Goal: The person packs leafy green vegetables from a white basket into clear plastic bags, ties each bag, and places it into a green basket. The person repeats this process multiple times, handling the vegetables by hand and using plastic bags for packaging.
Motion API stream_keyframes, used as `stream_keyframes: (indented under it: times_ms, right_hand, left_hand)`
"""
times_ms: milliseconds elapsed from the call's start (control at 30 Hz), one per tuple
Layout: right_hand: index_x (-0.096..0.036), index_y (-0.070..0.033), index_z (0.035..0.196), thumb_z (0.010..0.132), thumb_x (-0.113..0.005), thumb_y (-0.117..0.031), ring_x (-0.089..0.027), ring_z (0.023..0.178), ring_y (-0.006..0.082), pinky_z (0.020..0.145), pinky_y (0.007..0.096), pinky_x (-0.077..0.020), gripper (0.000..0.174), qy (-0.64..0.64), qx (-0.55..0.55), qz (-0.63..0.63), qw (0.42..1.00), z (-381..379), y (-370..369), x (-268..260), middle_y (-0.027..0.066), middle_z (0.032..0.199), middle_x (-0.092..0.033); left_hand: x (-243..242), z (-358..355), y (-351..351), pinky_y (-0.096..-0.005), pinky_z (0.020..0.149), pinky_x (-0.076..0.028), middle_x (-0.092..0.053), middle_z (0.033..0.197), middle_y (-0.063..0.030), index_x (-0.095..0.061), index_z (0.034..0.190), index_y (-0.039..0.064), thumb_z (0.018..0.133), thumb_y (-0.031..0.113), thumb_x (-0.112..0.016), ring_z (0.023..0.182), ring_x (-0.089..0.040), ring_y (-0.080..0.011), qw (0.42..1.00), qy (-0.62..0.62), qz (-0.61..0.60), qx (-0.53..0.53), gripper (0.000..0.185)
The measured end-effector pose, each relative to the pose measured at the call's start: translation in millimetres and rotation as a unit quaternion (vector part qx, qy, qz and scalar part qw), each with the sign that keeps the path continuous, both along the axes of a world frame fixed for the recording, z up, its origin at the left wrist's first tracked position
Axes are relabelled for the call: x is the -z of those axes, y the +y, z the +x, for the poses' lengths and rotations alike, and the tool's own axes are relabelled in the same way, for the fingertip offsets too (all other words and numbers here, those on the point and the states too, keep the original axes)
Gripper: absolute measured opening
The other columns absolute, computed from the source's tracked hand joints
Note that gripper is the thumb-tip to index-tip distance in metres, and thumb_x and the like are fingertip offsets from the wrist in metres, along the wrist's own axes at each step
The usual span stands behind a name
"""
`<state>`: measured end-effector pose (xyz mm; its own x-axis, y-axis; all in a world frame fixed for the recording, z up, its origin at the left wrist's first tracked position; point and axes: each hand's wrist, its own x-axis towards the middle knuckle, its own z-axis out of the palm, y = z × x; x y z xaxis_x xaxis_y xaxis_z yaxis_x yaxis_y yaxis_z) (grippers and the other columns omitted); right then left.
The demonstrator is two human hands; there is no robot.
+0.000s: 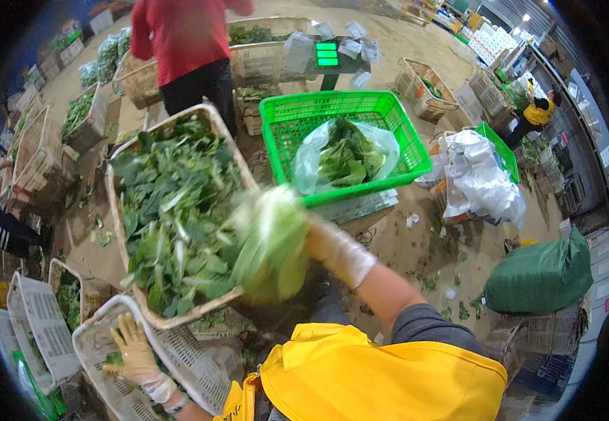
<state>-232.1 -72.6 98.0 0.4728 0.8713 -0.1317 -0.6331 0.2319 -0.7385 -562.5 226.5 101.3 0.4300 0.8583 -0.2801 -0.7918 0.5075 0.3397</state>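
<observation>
A bunch of leafy greens point(273, 247), blurred by motion, is gripped in my gloved right hand point(319, 237). It overlaps the right edge of a worn plastic crate point(116, 223) heaped with loose leafy greens point(178, 221). To the right stands a bright green plastic basket point(415, 144). Inside it an opened clear plastic bag point(309, 158) holds more leafy greens point(351, 158). My gloved left hand point(133, 352) is spread with nothing in it, over a white perforated crate point(188, 363) at lower left; a bit of green shows beside the hand.
A scale display point(327, 54) glows green behind the basket, with bags around it. A person in red point(188, 47) stands beyond the crate. White plastic bags point(478, 173) are piled at right, near a green sack point(538, 276). Leaf scraps litter the floor.
</observation>
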Motion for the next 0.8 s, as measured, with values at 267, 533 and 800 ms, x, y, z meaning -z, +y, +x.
stream_keyframes:
  times_ms: [267,533,800]
  right_hand:
    - [-0.054,-0.004,0.127,0.082,-0.07,-0.053,-0.062,0.107,0.0301,0.092,0.0484,-0.0501,0.069,0.167,0.457,-0.12,0.865,304.9,-195.5,118.1,0.0123,0.122,-0.063]
    - [-0.023,0.01,0.144,0.058,-0.067,-0.083,-0.044,0.13,0.0385,0.108,0.0439,-0.0351,0.134,0.038,0.418,-0.74,0.526,351.1,-173.1,171.7,0.0288,0.142,-0.04]
    - [-0.01,0.0,0.15,0.053,-0.082,-0.067,-0.036,0.133,0.038,0.106,0.0498,-0.0342,0.138,0.087,0.407,-0.603,0.68,346.6,-227.6,197.5,0.0241,0.148,-0.03]
  left_hand:
    - [22.5,362.1,-220.0,-0.0404,0.115,-0.026,-0.036,0.149,-0.0168,-0.029,0.149,0.005,0.082,0.01,-0.064,0.137,-0.034,-0.0298,0.805,0.31,0.365,0.351,0.075]
    - [116.5,561.9,-233.8,-0.037,0.104,-0.04,-0.052,0.133,-0.0171,-0.045,0.138,0.001,0.083,0.027,-0.073,0.122,-0.05,-0.0245,0.65,0.437,0.344,0.518,0.066]
    - [96.3,514.6,-189.7,-0.0354,0.101,-0.042,-0.056,0.129,-0.016,-0.049,0.136,0.001,0.09,0.016,-0.065,0.116,-0.054,-0.0241,0.736,0.384,0.426,0.36,0.051]
